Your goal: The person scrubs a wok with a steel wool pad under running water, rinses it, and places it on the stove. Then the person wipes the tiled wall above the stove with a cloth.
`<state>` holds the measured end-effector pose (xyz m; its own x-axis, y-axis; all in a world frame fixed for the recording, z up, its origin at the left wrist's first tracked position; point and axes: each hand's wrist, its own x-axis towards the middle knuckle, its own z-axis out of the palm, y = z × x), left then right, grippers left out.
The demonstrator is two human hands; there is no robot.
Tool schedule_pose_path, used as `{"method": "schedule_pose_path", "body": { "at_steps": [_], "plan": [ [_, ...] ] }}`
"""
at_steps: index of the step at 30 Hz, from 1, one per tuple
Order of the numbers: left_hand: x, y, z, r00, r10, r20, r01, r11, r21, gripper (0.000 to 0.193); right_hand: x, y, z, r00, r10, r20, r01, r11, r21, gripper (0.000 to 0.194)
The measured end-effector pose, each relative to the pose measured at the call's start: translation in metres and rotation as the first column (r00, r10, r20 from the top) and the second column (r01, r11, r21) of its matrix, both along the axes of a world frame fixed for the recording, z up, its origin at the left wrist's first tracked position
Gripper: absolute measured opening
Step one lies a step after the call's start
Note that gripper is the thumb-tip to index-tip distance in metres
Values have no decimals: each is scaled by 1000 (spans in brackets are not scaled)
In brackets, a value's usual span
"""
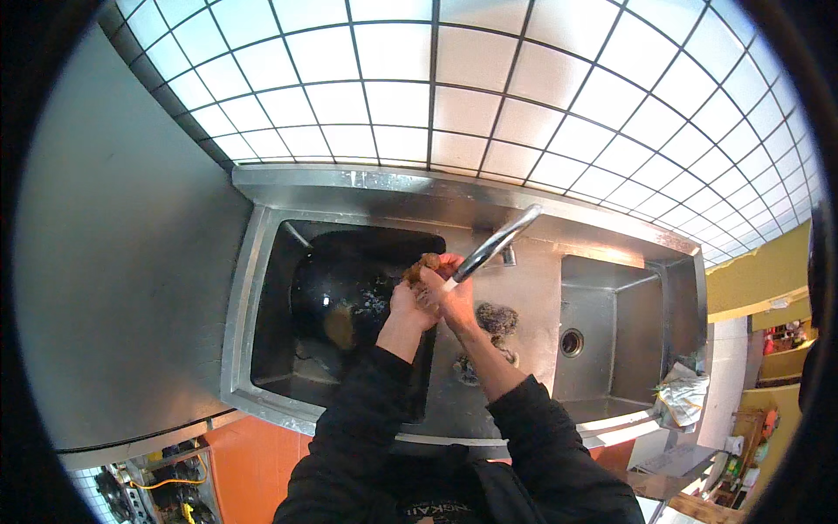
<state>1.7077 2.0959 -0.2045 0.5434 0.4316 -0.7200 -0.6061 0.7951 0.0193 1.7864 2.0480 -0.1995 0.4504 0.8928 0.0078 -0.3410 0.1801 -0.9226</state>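
Note:
My left hand (407, 308) and my right hand (458, 302) meet over the right side of the left sink basin (258, 314). Between them they grip a brown lumpy piece (422, 267); its exact kind is unclear, and fingers partly cover it. The chrome faucet spout (497, 243) reaches over my right hand, and water runs from its tip onto my hands. Below, the basin holds a large dark round vessel (314, 278) with glints of water on it. A blurred yellowish-brown thing (339, 327) shows there too.
Metal scouring pads (496, 319) lie on the steel drainboard (524, 288), right of my right wrist. Farther right is a second basin (632, 327) with a round drain (571, 342). A crumpled cloth (684, 396) hangs at its front corner. A tiled wall (393, 59) rises behind.

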Motion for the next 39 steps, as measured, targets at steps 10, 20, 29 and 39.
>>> {"method": "schedule_pose_path", "body": {
  "at_steps": [10,20,29,39],
  "plan": [
    [-53,-22,-33,902,-131,-412,26,968,-250,25,-36,1,-60,980,-124,156,158,962,-224,22],
    [-60,-31,-16,877,-112,-466,95,994,-61,19,-65,-8,-54,898,-437,53,440,885,-153,28],
    [-127,-20,27,917,-9,-398,-16,998,-61,23,-44,7,-43,908,-397,135,415,897,-154,24],
    [-212,-11,41,866,223,-448,-232,972,36,19,-21,18,-15,938,-344,-32,334,927,-172,29]
  ]
}}
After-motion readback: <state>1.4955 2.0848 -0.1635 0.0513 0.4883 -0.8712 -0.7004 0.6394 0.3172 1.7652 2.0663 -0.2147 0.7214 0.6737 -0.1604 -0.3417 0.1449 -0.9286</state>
